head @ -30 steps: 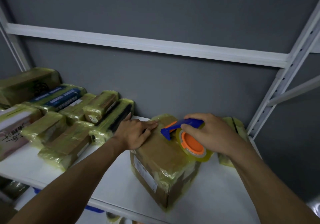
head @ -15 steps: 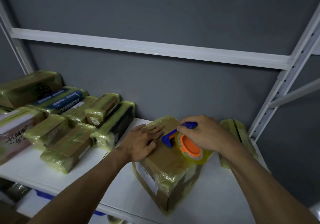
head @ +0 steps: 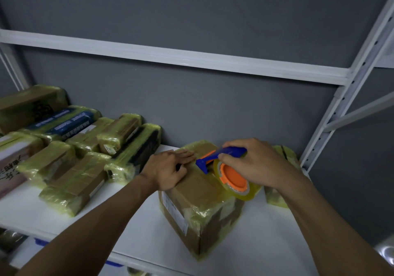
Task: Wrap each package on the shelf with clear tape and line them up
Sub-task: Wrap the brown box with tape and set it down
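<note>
A brown cardboard box, partly covered in yellowish clear tape, stands on the white shelf near its middle. My left hand lies flat on the box's top left corner, fingers pointing right. My right hand grips a tape dispenser with a blue handle, orange hub and a roll of clear tape, held against the box's top right. Behind my right hand stands another taped package, mostly hidden.
Several taped packages lie grouped on the shelf's left side, up to the grey back wall. White shelf uprights rise at the right and a crossbar runs above. A lower shelf shows below the front edge.
The dispenser's blue blade has shifted slightly right along the box top with my right hand. My left hand stays flat on the box; the view has drifted a little.
</note>
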`<act>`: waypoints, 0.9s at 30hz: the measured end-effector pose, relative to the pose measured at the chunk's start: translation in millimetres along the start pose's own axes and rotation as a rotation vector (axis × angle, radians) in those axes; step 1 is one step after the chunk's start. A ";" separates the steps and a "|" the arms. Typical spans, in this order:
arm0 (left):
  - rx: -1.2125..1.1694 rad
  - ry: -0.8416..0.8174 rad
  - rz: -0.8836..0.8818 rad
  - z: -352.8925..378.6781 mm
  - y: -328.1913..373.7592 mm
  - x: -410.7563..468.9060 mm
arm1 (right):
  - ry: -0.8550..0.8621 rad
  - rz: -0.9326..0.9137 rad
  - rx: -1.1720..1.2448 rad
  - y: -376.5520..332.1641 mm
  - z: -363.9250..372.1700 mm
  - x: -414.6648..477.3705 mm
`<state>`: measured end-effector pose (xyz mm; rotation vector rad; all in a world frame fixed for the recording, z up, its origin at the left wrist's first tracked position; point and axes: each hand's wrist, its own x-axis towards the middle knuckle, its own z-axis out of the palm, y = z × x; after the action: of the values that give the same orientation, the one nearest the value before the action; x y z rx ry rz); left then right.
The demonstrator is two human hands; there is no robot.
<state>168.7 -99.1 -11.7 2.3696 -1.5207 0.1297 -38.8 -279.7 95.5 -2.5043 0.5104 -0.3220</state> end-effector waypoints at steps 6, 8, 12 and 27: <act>-0.011 -0.016 -0.022 -6.1 -13.7 8.4 | 0.039 -0.046 -0.014 9.6 -11.3 -16.0; -0.004 -0.017 -0.012 -6.6 -13.2 11.0 | 0.017 -0.027 -0.018 13.7 -10.2 -20.1; -0.014 -0.038 0.032 -2.3 -8.3 13.7 | -0.025 0.008 -0.013 22.9 -2.7 -24.5; -0.108 -0.284 0.008 11.3 30.2 30.0 | 0.031 0.058 0.035 32.8 9.1 -22.3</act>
<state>153.4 -140.2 -8.3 2.3726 -1.6141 -0.2930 -65.2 -291.2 66.8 -2.4495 0.5839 -0.3452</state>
